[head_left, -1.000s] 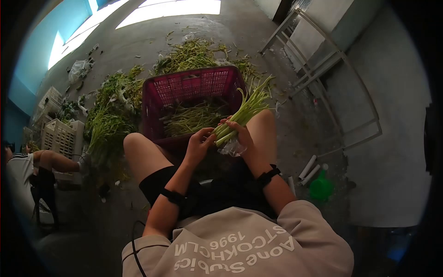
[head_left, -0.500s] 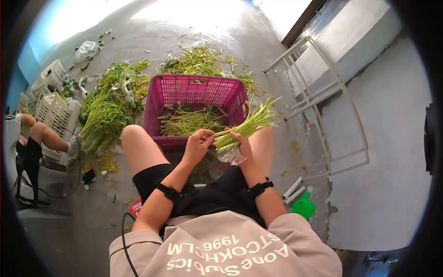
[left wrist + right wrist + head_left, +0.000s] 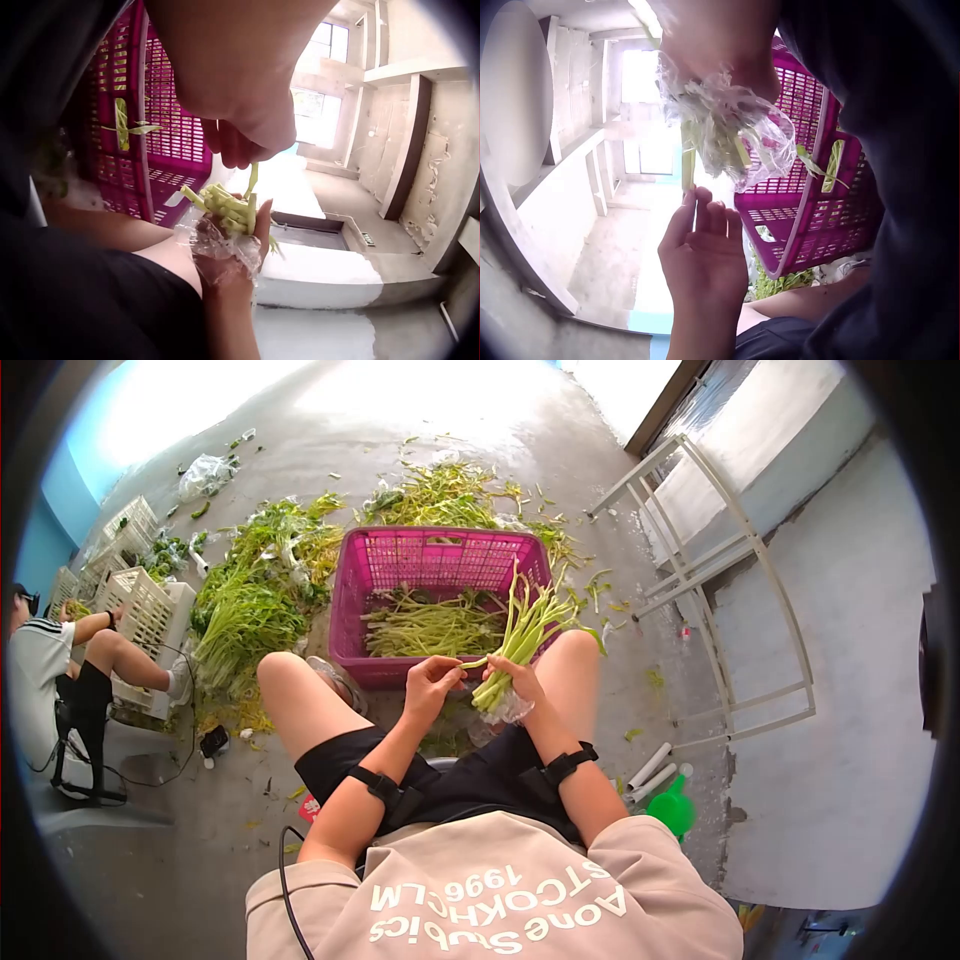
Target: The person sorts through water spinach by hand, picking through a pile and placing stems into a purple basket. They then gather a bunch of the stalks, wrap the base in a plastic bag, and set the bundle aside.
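Note:
My right hand (image 3: pixel 515 680) grips a bunch of celery-like green stalks (image 3: pixel 525 630) above my right thigh, leafy ends fanning away from me. Clear crumpled plastic (image 3: pixel 731 131) wraps round the lower part of the bunch and the holding hand. Pale cut ends (image 3: pixel 229 206) poke out of the plastic in the left wrist view. Just left of the bunch, my left hand (image 3: pixel 432 685) pinches one stalk (image 3: pixel 688 161) between thumb and forefinger. That stalk slants out from the others. The plastic partly hides the right fingers in the right wrist view.
A magenta crate (image 3: pixel 345 600) with loose stalks stands beyond my knees. Heaps of greens (image 3: pixel 250 620) lie on the floor at its left and behind it. Another person (image 3: pixel 50 670) sits at far left by cream crates (image 3: pixel 140 600). A metal frame (image 3: pixel 750 540) and green plastic item (image 3: pixel 672 810) are at right.
The left hand has drawn slightly away from the bunch, with one stalk now stretched between the hands. The bunch has turned more upright in the head view, its tops spread wider. The picture has brightened.

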The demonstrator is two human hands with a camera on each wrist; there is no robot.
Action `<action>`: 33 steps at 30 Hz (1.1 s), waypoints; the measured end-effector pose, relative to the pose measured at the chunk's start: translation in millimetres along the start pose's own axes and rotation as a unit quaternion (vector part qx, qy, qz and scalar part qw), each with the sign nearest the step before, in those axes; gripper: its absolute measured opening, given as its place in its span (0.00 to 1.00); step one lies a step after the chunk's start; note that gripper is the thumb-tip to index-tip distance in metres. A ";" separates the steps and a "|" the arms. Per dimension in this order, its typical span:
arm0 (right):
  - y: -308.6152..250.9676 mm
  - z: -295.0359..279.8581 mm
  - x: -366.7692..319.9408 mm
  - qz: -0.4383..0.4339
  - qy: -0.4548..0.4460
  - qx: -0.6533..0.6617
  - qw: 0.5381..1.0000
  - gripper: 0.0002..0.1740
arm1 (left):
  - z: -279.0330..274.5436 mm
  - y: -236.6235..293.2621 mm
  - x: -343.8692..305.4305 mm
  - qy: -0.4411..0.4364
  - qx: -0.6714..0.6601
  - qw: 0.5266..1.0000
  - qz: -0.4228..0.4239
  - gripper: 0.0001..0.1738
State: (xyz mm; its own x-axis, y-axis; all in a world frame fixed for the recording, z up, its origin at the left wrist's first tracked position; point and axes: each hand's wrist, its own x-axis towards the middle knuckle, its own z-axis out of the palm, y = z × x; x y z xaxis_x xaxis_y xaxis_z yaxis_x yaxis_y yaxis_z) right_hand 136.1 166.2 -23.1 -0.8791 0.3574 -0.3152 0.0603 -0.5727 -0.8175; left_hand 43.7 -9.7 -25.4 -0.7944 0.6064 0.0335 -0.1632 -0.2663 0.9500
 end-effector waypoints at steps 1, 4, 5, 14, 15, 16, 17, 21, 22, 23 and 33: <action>4.5 -3.4 9.4 0.015 -0.022 -0.004 1.000 0.09 | -1.7 0.2 2.8 0.003 -0.009 1.000 0.010 0.08; 9.8 2.6 17.8 0.000 0.002 0.013 1.000 0.14 | -3.6 9.2 4.8 -0.003 -0.032 0.999 0.003 0.07; 3.6 10.4 5.6 0.025 0.008 0.048 0.998 0.15 | -4.1 8.7 0.8 -0.013 -0.027 1.000 -0.006 0.07; 4.1 5.3 6.8 -0.020 -0.002 -0.033 0.999 0.05 | -3.1 -2.7 2.4 -0.053 -0.031 0.995 -0.078 0.11; 4.2 6.4 6.7 -0.020 0.017 0.000 1.000 0.09 | -2.6 -5.6 6.4 -0.058 -0.025 0.995 -0.076 0.11; 9.7 -3.5 13.3 -0.034 0.023 -0.039 0.998 0.08 | -0.6 -7.4 7.9 -0.054 -0.003 0.996 -0.070 0.11; 14.6 -16.0 18.7 -0.048 0.030 -0.080 0.995 0.07 | 1.2 -10.6 9.3 -0.051 0.016 0.997 -0.064 0.11; 6.2 1.6 2.3 -0.068 0.069 -0.097 0.991 0.09 | 4.5 -19.6 12.2 -0.031 0.041 0.997 -0.049 0.09; 8.6 -1.7 6.8 -0.097 0.068 -0.109 0.987 0.09 | 6.2 -17.1 14.9 -0.024 0.032 0.998 -0.045 0.09; 8.5 2.4 7.4 -0.122 0.064 -0.123 0.983 0.10 | 6.6 -16.3 15.5 -0.003 0.035 0.998 -0.056 0.08; 7.7 37.9 -13.0 -0.229 0.140 -0.321 0.908 0.06 | 25.3 -14.1 6.7 0.161 -0.143 0.945 -0.245 0.08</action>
State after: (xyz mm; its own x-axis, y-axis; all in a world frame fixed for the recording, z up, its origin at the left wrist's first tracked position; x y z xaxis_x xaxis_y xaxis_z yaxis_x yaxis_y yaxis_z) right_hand 130.1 129.1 -7.0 -0.7321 0.6750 0.0922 0.0601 0.1988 -0.9782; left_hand 55.5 17.1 -30.8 -0.7114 0.4623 -0.5293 -0.6732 -0.2321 0.7021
